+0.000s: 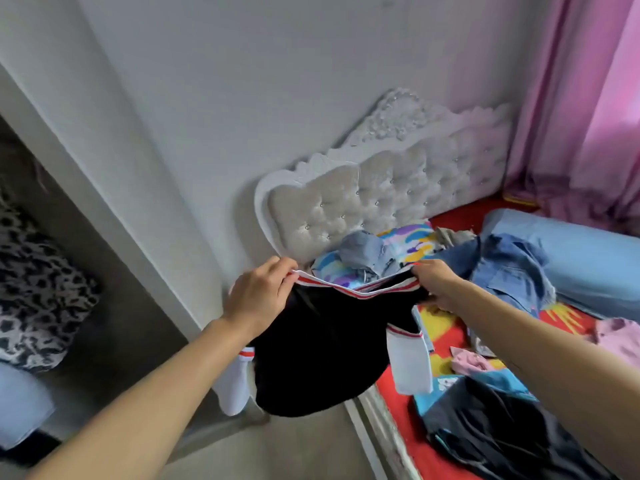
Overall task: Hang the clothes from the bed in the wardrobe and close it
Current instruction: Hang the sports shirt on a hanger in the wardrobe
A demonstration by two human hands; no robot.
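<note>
Black top [322, 348] between hands, above cluttered bed [446, 344].

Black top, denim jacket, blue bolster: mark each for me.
black top [322, 358], head view, middle of its dark body.
denim jacket [509, 271], head view, crumpled front panel.
blue bolster [581, 251], head view, its upper side.

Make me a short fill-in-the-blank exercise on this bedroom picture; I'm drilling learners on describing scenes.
1. Both hands, the left hand and the right hand, hold up a garment whose main colour is ____.
2. The garment's neckline trim is white with ____ stripes.
3. The curtain beside the bed is ____.
4. The tufted headboard stands against the ____.

Missing words: black; red; pink; wall
</note>
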